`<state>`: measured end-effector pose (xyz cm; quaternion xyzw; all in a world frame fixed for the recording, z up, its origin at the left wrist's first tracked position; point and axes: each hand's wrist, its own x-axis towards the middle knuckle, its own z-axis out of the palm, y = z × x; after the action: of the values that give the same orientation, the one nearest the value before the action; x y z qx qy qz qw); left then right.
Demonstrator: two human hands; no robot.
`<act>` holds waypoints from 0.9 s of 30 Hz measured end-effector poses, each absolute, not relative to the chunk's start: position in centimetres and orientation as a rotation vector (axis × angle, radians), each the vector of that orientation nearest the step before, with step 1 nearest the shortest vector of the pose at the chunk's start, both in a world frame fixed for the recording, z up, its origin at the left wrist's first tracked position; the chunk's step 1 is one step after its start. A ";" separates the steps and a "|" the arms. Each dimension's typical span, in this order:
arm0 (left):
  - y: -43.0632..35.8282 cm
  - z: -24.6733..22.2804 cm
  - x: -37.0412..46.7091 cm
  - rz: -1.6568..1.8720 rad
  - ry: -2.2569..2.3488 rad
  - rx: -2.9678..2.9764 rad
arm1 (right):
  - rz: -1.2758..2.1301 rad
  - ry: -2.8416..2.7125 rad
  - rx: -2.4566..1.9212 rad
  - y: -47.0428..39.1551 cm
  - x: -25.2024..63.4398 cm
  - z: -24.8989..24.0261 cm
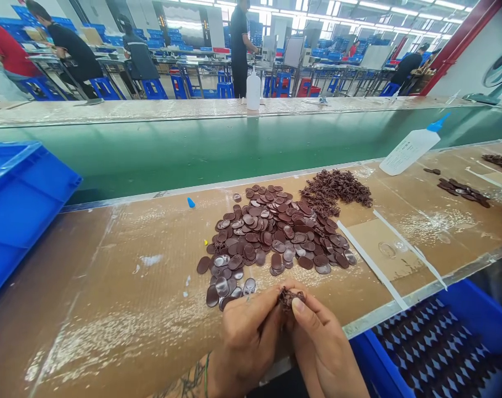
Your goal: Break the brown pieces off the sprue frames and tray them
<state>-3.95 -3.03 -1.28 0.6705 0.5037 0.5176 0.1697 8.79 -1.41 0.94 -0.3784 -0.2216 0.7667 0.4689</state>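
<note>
My left hand [248,334] and my right hand [319,337] meet at the table's front edge. Between their fingertips is a small clump of dark brown curly pieces [290,299], pinched by both hands. The right thumb presses on its right side; the left fingers are curled in and partly hidden. Just beyond the hands lies a wide pile of flat brown oval pieces [271,226], some of them shiny. Behind it on the right sits a heap of brown curly pieces [336,190].
A blue bin [22,204] stands at the left. A white bottle with a blue tip [410,150] leans at the right, beyond a taped cardboard patch [394,243]. Below the table's right edge is a blue crate [379,362] with brown pieces. Several people sit or stand behind the green belt [193,149].
</note>
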 end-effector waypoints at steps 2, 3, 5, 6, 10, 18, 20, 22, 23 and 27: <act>-3.0 -1.2 -4.0 1.474 1.423 1.918 | 1.873 -0.532 -0.927 -1.4 8.8 0.9; -3.1 -1.2 -4.0 1.476 1.424 1.926 | 1.876 -0.537 -0.921 -1.4 8.9 0.8; -3.0 -1.1 -4.0 1.478 1.425 1.946 | 1.884 -0.548 -0.905 -1.4 8.9 0.7; -3.0 -1.1 -4.0 1.475 1.425 1.956 | 1.887 -0.544 -0.900 -1.4 8.9 0.7; -3.0 -1.2 -3.9 1.465 1.433 1.986 | 1.879 -0.471 -0.928 -1.5 8.9 0.7; -3.1 -1.2 -3.6 1.478 1.489 1.952 | 1.881 -0.446 -0.874 -1.6 8.9 0.6; -3.1 -1.0 -3.5 1.492 1.498 1.931 | 1.888 -0.444 -0.875 -1.5 9.0 0.7; -3.1 -1.0 -3.6 1.497 1.501 1.924 | 1.891 -0.442 -0.887 -1.5 9.1 0.7; -3.2 -1.0 -3.7 1.492 1.502 1.930 | 1.893 -0.444 -0.895 -1.5 9.1 0.7; -3.5 -1.3 -3.9 1.477 1.471 1.976 | 1.896 -0.474 -0.921 -1.7 9.1 0.5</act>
<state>-3.95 -3.55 -1.28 0.6816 0.5076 0.5096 0.1343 9.12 -1.74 0.52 -0.3762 -0.1935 0.7740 0.4712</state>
